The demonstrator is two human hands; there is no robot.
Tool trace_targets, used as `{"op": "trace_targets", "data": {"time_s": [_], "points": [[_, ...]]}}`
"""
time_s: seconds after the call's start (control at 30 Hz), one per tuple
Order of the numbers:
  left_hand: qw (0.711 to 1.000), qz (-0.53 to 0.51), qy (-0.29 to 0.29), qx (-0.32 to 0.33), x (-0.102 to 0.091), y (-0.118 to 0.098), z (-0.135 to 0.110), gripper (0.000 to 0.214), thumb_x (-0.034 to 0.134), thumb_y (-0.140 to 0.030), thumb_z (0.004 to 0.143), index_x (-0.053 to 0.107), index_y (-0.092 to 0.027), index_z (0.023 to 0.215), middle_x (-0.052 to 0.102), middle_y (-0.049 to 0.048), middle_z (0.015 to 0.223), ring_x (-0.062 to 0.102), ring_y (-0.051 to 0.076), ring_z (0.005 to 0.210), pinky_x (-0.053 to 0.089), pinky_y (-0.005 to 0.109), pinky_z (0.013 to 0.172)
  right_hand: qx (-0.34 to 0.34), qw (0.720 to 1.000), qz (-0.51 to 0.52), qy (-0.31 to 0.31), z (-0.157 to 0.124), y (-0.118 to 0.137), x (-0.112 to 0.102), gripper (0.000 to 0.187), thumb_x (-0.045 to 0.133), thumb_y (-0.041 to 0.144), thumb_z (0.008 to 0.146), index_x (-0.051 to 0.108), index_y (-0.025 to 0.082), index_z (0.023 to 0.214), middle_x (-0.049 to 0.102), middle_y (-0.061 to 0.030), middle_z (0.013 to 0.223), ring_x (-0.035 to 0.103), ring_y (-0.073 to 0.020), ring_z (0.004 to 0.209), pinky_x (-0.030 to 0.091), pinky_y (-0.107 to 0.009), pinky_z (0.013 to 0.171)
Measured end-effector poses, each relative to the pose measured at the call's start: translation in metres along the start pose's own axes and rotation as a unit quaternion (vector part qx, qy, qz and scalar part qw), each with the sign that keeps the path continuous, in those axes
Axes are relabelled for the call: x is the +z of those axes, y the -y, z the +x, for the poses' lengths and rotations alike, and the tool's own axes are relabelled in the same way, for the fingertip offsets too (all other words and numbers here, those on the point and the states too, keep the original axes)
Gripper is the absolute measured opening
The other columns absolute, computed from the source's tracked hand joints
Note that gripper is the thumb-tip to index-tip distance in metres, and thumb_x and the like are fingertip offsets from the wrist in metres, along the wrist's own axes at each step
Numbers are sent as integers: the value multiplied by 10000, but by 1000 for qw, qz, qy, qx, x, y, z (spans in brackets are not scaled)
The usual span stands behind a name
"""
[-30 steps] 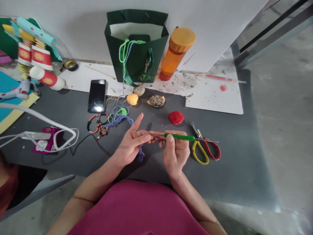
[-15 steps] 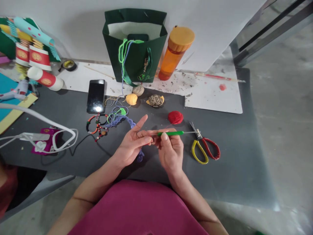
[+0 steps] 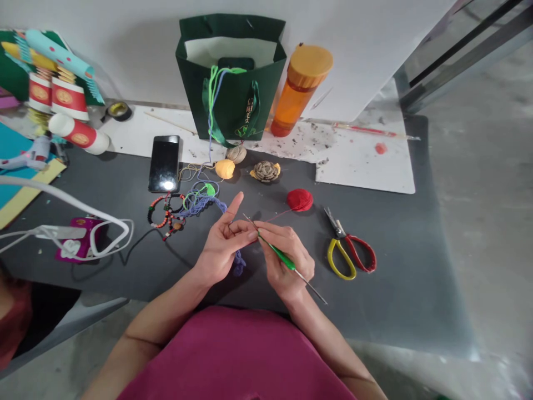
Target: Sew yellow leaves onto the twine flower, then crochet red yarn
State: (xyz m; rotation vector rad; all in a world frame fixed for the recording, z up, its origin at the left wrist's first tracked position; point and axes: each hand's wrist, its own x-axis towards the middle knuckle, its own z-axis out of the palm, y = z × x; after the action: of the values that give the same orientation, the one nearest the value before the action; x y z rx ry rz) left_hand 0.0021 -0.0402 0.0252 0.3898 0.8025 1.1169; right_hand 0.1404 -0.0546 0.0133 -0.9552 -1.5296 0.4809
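My right hand [image 3: 288,264] grips a crochet hook with a green handle [image 3: 283,257]. Its thin metal tip points up and left, past my left fingertips, and its rear end slants down to the right. My left hand [image 3: 222,250] is pinched at thumb and middle finger, index finger raised. What it pinches is mostly hidden; a thin red strand runs from there to the ball of red yarn [image 3: 300,200]. Purple crochet work [image 3: 202,206] lies behind and beneath my left hand. Scissors [image 3: 341,244] with one yellow and one red handle rest to the right.
Behind my hands stand a dark green paper bag [image 3: 231,100] and an orange bottle [image 3: 293,105]. A phone [image 3: 164,164], beaded bracelets [image 3: 160,214], a yellow yarn ball [image 3: 225,169] and a grey rosette [image 3: 265,171] lie nearer. A white cable [image 3: 83,200] arches at the left.
The crochet hook has swung from lying level, pointing right, to a slant with its tip up at my left fingertips. My right hand has turned over it, fingers now towards the left hand.
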Motion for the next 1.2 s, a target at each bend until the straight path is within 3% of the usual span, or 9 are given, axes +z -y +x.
{"op": "trace_targets", "data": {"time_s": [0.07,0.23,0.37,0.6,0.73,0.93,1.07,1.13,1.2], "points": [[1000,-4,8,-18,0,0,0,881,901,-167,692,536,-239,1491,698,-89,679,616,49,647,481,193,716,26,999,21,-16,-1,1,1,221,671,104,930,730,262,1073,823,-59,1038,776,-200,864,627,-361,722],[999,1,1,-39,-3,-1,1,844,920,-184,664,595,-241,1441,685,-86,678,577,41,620,461,197,698,198,974,88,-62,-7,4,3,83,605,237,999,686,240,1016,802,-19,855,719,-149,649,571,-291,590],[999,-2,7,-31,-4,-3,3,726,914,-184,672,673,-253,1354,615,-101,621,534,41,595,430,202,659,250,956,117,-94,-5,2,2,119,567,362,1019,594,255,974,773,4,784,671,-135,542,505,-277,513],[999,8,21,-48,-5,0,3,538,911,-194,675,775,-243,1192,676,-44,707,570,84,681,443,262,748,376,870,313,-60,6,-2,4,211,644,453,953,616,248,914,753,21,688,654,-128,498,469,-245,463],[999,15,24,-40,-2,1,1,526,911,-203,679,781,-286,1181,732,-25,833,611,96,758,457,262,778,342,893,283,-74,3,-2,8,195,738,428,896,678,242,890,758,23,726,659,-118,545,498,-245,503],[999,33,8,0,0,1,1,464,911,-266,693,799,-272,1143,751,-16,830,634,95,739,497,253,786,280,938,197,-50,-3,-5,3,103,645,341,981,689,248,970,779,4,813,692,-126,600,527,-256,538],[1000,20,-17,13,-2,3,2,615,917,-191,664,749,-280,1248,719,-50,753,622,74,698,492,224,752,131,988,79,-6,-1,-2,0,175,620,160,978,713,268,1081,819,-28,977,757,-156,753,596,-303,671],[1000,8,-20,5,-2,2,2,681,911,-173,665,712,-266,1309,684,-69,705,601,62,672,478,212,731,42,999,26,5,-1,-1,0,268,659,90,931,730,280,1106,825,-43,1047,777,-186,861,613,-339,744],[1000,-1,-17,-12,0,1,1,705,904,-166,674,689,-240,1341,661,-77,677,579,55,646,466,207,713,12,1000,8,-1,-1,0,1,296,694,73,899,745,288,1095,824,-48,1069,781,-206,893,619,-358,756]]}}
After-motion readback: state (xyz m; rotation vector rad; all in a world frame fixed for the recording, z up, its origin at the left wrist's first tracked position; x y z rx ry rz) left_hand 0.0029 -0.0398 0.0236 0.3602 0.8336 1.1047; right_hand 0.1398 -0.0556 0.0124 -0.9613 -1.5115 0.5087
